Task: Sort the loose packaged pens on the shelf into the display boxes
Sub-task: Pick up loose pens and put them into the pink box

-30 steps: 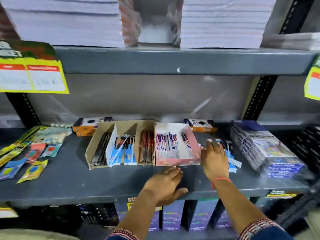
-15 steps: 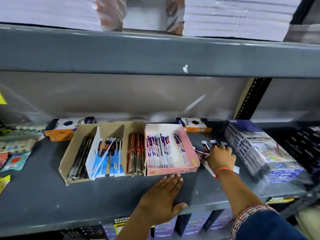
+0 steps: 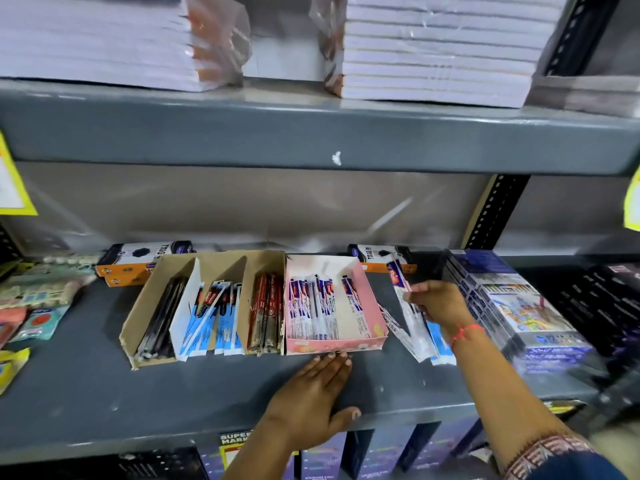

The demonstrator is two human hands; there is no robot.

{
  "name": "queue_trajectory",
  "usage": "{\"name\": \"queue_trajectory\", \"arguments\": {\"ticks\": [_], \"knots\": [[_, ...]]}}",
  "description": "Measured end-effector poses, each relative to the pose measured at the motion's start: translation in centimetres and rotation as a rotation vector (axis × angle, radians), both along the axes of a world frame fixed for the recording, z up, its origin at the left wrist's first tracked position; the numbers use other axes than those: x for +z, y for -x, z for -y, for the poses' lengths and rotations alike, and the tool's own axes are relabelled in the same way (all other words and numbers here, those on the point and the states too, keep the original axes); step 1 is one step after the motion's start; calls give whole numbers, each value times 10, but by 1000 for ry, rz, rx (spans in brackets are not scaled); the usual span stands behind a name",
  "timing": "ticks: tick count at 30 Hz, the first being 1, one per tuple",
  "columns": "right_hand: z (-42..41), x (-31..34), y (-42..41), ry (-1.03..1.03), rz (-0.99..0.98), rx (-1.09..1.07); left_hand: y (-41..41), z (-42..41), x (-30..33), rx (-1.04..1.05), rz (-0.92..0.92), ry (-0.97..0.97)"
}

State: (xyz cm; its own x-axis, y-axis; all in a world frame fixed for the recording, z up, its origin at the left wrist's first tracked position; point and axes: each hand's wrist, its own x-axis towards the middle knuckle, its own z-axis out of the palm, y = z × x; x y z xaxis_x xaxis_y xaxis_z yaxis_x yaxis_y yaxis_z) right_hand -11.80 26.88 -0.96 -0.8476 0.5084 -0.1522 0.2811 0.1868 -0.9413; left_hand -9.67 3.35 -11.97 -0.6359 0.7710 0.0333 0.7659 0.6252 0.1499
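Since half a second ago our right hand (image 3: pixel 438 303) has lifted one packaged pen (image 3: pixel 399 276) off the loose pile and now pinches it between thumb and fingers, its top tilted toward the pink cardboard display box (image 3: pixel 375 306).

Nearest us, our left hand (image 3: pixel 311 398) lies flat and spread on the front edge of the grey metal shelf (image 3: pixel 104 403), fingertips touching the pink box's front wall. Just right of that box, the remaining loose packaged pens (image 3: pixel 419 336) lie on the shelf under our right wrist, which wears a red thread.

Inside the pink box we see blue-and-white pen packets lying lengthwise. Touching its left wall is a brown cardboard display box (image 3: pixel 145 306) with compartments: black pens at left, blue-and-white packets in the middle, red-brown packets at right. Beyond, along the shelf's back edge, stand two orange-and-black boxes (image 3: pixel 145 259). At the right edge sits a stack of shrink-wrapped colourful boxes (image 3: pixel 512 306).
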Motion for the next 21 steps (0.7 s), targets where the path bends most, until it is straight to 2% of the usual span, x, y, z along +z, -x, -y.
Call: {"name": "queue_trajectory", "arguments": {"ticks": [2,5,14,21], "knots": [[14,10,-13,292,-86,98,-2,3,-2,40,-8,-13],[40,11,-28,425,-153,231,-6,10,-4,98,-11,-10],[86,-1,-43,466,-244,275,-10,37,-5,264,13,-50],[75,5,-28,456,-209,209,-10,45,-6,269,-100,-62]]}}
